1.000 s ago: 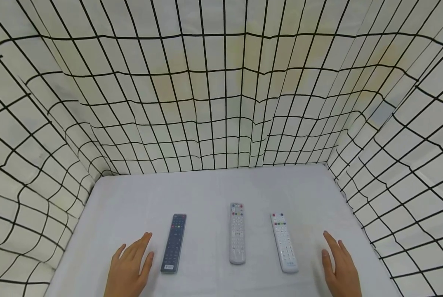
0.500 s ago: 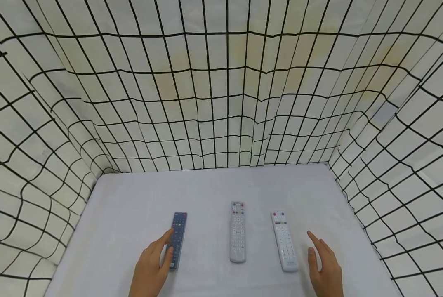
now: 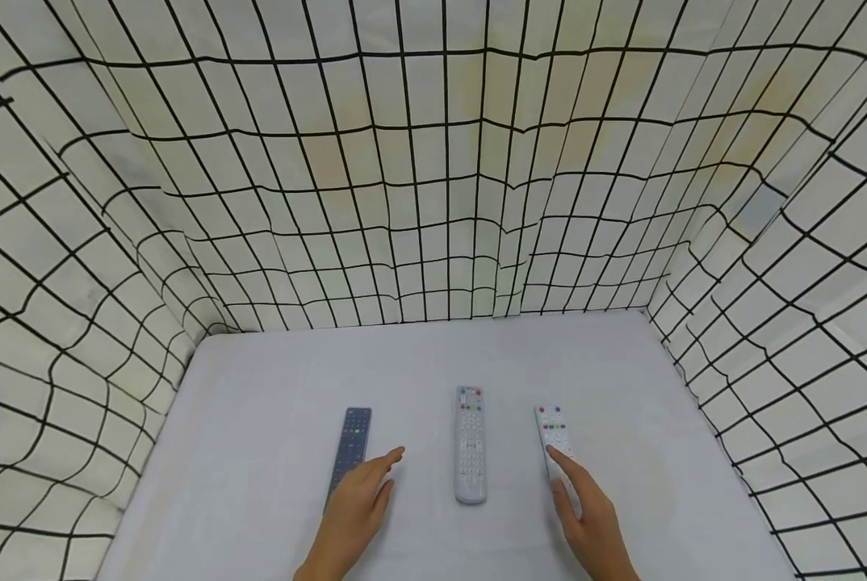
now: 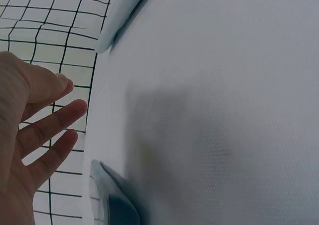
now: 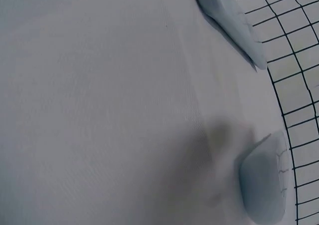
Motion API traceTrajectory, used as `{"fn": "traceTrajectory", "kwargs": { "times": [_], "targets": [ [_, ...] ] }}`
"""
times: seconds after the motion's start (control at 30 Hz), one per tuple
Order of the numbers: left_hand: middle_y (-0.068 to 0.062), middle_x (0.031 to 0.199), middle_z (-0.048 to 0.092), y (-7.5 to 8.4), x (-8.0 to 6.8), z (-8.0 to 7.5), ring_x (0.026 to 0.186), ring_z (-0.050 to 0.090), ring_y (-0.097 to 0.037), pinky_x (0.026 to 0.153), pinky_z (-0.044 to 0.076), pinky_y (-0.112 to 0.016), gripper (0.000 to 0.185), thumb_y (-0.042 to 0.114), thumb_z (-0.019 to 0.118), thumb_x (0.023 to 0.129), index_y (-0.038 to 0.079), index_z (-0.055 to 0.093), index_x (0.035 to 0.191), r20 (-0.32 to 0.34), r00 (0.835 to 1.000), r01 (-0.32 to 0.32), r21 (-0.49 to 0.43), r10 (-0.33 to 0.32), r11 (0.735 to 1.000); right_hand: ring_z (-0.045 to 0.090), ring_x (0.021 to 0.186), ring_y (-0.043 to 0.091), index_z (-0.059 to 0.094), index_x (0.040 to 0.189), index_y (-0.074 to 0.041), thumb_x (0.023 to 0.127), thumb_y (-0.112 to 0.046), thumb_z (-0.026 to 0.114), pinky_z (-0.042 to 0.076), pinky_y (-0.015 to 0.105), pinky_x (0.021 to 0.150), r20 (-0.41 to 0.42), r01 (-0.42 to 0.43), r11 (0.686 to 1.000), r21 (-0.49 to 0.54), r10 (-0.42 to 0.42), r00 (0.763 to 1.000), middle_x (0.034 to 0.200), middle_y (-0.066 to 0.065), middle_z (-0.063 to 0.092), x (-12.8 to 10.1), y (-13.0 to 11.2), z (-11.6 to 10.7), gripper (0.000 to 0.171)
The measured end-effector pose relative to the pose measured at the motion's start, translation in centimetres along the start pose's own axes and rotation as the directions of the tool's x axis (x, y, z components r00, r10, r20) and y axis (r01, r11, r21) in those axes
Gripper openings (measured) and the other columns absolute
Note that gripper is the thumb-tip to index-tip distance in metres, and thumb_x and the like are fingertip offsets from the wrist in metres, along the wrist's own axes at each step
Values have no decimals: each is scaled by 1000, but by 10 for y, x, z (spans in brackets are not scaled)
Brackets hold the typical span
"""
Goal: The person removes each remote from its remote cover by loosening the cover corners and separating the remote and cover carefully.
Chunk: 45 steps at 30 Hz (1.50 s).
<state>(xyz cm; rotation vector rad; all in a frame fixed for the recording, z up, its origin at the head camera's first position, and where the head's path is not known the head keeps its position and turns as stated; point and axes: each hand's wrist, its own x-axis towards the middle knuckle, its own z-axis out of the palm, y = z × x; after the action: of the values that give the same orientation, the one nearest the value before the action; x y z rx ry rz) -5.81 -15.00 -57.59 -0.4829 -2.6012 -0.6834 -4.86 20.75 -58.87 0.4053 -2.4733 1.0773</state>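
Three remotes lie side by side on the white table [image 3: 259, 403]: a dark remote [image 3: 354, 436] on the left, a grey-white remote [image 3: 470, 442] in the middle and a white remote [image 3: 550, 428] on the right. My left hand [image 3: 375, 476] hovers over the dark remote's near end, its straight fingers [image 3: 395, 455] pointing towards the middle remote. My right hand [image 3: 567, 484] covers the white remote's near end, with its fingertips [image 3: 554, 455] on the buttons. The left wrist view shows the left hand's fingers [image 4: 55, 130] spread, with a remote's end [image 4: 112, 202] below them. No hand shows in the right wrist view.
Checked black-and-white cloth walls [image 3: 433, 202] close in the table at the back and on both sides. The right wrist view shows two remote ends [image 5: 229, 20] [image 5: 264, 182] on the table surface near the cloth edge.
Both hands have moved inward and forward. The left hand went from beside the dark remote to over it. The right hand went from right of the white remote onto it.
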Motion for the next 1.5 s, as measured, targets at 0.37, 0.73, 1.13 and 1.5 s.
{"fn": "traceTrajectory", "kwargs": {
  "times": [0.37,0.73,1.13,1.5],
  "targets": [
    [1,134,70,9,12,26,121,69,-18,100,58,-33,74,5,92,74,19,63,141,99,994,-30,-77,37,997,58,136,18,53,151,-17,103,-5,63,28,3,114,111,-26,999,42,22,994,146,0,62,4,-11,25,50],
    [-2,148,62,14,18,43,132,62,-23,106,55,-40,74,4,90,76,24,63,142,213,972,-67,-147,97,987,57,139,16,52,152,-18,95,-9,76,51,38,111,242,-81,995,52,66,968,153,-10,56,5,-17,43,63],
    [-1,153,58,26,17,57,134,61,-24,101,57,-46,59,13,85,83,29,67,137,279,948,-113,-146,150,983,49,147,27,52,151,-14,86,-15,85,45,49,115,400,-9,999,32,-4,917,160,7,51,2,-10,56,73],
    [-1,141,64,26,22,67,129,61,-21,100,56,-41,48,20,88,80,31,72,124,187,962,-188,-76,199,979,50,147,22,54,150,-17,90,-8,80,45,44,117,397,6,999,49,-25,917,159,-1,50,1,-10,64,66]
  ]
}}
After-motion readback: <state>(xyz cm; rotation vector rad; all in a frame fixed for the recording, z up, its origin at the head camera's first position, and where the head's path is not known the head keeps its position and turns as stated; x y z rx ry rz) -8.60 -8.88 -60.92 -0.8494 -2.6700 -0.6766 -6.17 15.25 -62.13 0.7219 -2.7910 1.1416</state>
